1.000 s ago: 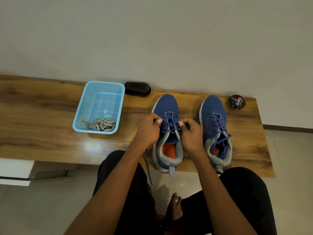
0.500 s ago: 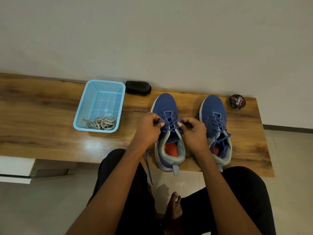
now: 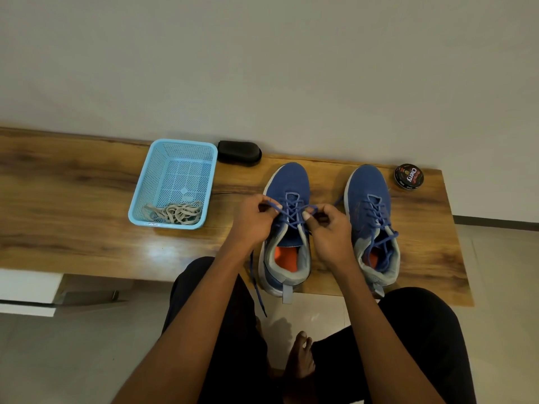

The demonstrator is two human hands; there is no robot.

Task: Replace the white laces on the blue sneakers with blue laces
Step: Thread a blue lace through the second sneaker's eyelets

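Two blue sneakers stand side by side on the wooden bench, toes toward the wall. The left sneaker (image 3: 288, 182) has a blue lace (image 3: 291, 212) threaded partway up its eyelets. My left hand (image 3: 253, 221) pinches one end of that lace at the shoe's left side, and a loose tail (image 3: 256, 290) hangs down past the bench edge. My right hand (image 3: 328, 228) pinches the other end at the shoe's right side. The right sneaker (image 3: 369, 185) is laced in blue, its lace ends lying loose in the opening. The white laces (image 3: 175, 212) lie bunched in a light blue basket (image 3: 175, 154).
A black oval brush (image 3: 239, 153) lies behind the basket by the wall. A round tin of shoe polish (image 3: 408, 176) sits at the bench's (image 3: 73, 199) back right corner. My knees and a bare foot (image 3: 302, 357) are below the bench's front edge.
Both hands have drawn slightly apart, pulling the blue lace taut across the left sneaker. The shoes and basket have stayed put.
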